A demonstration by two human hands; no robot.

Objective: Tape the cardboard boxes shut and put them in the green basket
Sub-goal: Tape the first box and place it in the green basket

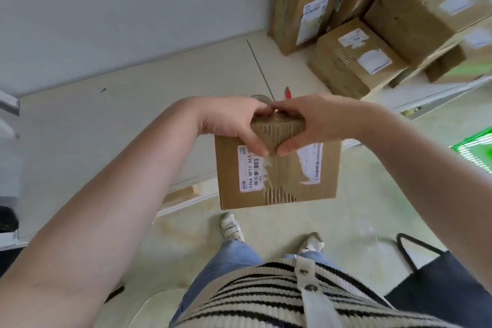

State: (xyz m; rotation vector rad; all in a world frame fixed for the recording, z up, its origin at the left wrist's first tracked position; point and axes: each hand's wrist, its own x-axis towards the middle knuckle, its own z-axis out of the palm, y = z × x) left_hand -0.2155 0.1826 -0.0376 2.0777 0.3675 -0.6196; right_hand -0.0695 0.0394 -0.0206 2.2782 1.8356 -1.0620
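A small cardboard box with torn white labels hangs in front of me over the floor, past the table's front edge. My left hand grips its upper left part, thumb on the near face. My right hand grips the upper right part, its thumb meeting the left one. A roll of tape peeks out behind my fingertips on the table. The green basket shows at the right edge, low on the floor.
Several labelled cardboard boxes are piled at the back right of the pale table. A red-handled tool lies beside the tape. A dark chair stands at the lower right; my feet are below the box.
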